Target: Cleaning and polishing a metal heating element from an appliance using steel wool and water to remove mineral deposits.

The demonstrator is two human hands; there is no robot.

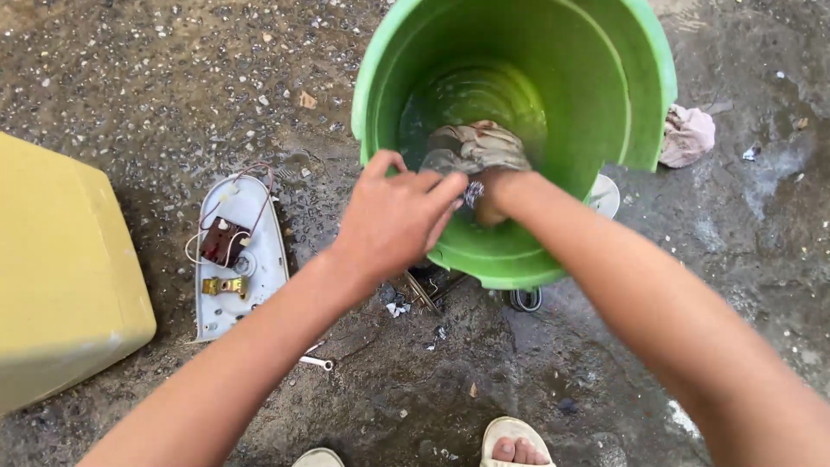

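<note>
A green plastic bucket with a little water in its bottom stands on wet concrete. Over its near rim both my hands grip a wet grey-brown cloth that hangs bunched inside the bucket. My left hand is closed on the cloth's near end from the left. My right hand is curled around it from the right, mostly hidden behind the left hand and the cloth.
A white panel with wires and a small brown part lies at the left. A yellow box stands at the far left. A pink rag lies right of the bucket. My sandalled toes show at the bottom.
</note>
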